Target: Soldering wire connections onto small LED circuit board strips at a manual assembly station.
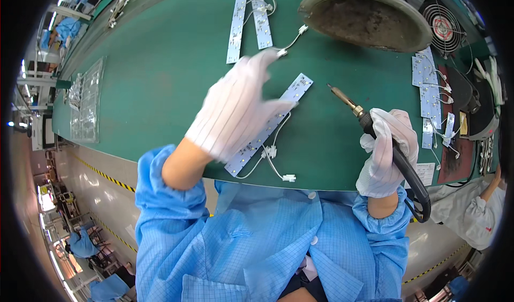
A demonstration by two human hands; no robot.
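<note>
My right hand (pixel 390 146), in a white striped glove, grips a soldering iron (pixel 368 122) with a black handle. Its tip points up and left, just right of a narrow light-blue LED board (pixel 297 88). That board lies slantwise near the table's front edge, with white wires and connectors (pixel 269 152) beside it. Over its middle hovers my gloved left hand (pixel 235 104), slightly blurred, thumb and forefinger spread apart. The forefinger is close to a white connector (pixel 282 52) on a wire beyond; whether they touch is unclear. My left hand hides part of the board.
Two LED boards (pixel 235 31) lie at the back of the green table (pixel 155 72). A wide metal fume duct (pixel 369 21) hangs back right, beside a fan (pixel 443 26). More wired boards (pixel 430 96) are at right; clear plastic trays (pixel 87 101) lie left. Another person's white sleeve (pixel 466 211) shows lower right.
</note>
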